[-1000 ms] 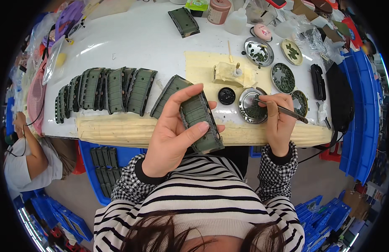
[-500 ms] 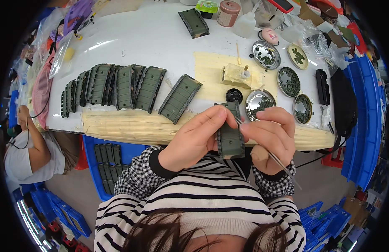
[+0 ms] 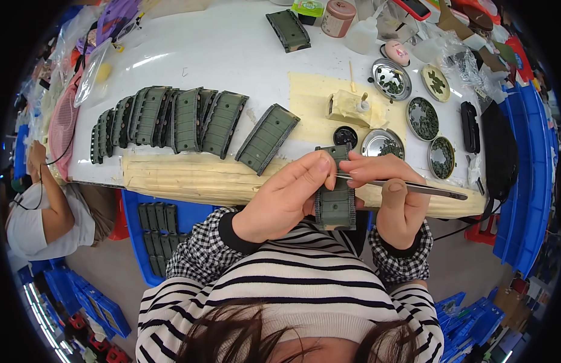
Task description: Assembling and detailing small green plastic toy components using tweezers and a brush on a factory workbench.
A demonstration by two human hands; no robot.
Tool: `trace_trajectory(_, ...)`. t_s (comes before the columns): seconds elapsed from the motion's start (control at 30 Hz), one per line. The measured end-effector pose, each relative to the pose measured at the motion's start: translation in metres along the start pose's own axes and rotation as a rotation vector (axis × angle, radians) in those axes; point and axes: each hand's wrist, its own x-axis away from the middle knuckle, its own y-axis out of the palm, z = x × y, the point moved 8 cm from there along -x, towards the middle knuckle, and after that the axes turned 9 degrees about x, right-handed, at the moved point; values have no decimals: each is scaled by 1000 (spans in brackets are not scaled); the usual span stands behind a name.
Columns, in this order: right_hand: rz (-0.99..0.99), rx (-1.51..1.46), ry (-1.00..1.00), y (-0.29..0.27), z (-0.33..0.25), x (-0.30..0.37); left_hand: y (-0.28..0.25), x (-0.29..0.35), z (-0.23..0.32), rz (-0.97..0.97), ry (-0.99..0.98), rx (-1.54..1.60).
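Note:
My left hand (image 3: 274, 202) is closed around a curved, dark green ribbed plate (image 3: 336, 212) with serrated long edges, in front of my chest. Its thumb and forefinger pinch together above the plate; any tiny piece between them is too small to make out. Silver tweezers (image 3: 435, 190) lie in my right hand (image 3: 401, 209), between the thumb and the stretched fingers, nearly level. Their tips meet my left fingertips over the plate. Beyond the plate stands a small black dish (image 3: 345, 136), with a metal dish (image 3: 377, 147) of small green pieces beside it.
Similar plates (image 3: 190, 121) stand in a row at left, and one (image 3: 288, 30) lies at the back. More dishes (image 3: 423, 118) of green pieces stand at right, near a tape-covered block (image 3: 347, 109). A blue crate (image 3: 132, 227) holds plates below the table. Another person (image 3: 44, 212) sits at left.
The tweezers have swung from slanting down toward me to lying nearly level, pointing right. My right fingers have straightened over them. My left hand still holds the plate, and the view has shifted slightly.

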Motion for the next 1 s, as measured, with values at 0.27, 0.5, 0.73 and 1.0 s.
trace_trajectory(0.27,-39,46,3,2,-1,-3,5,1,4,26,-6,-14)
trace_trajectory(0.5,-36,51,-5,3,0,-2,1,1,1,-19,-16,-26)
trace_trajectory(0.73,115,-23,-33,-4,7,2,7,3,6,-51,5,11)
trace_trajectory(1.0,209,409,62,-21,36,4,10,17,53,-11,310,-191)
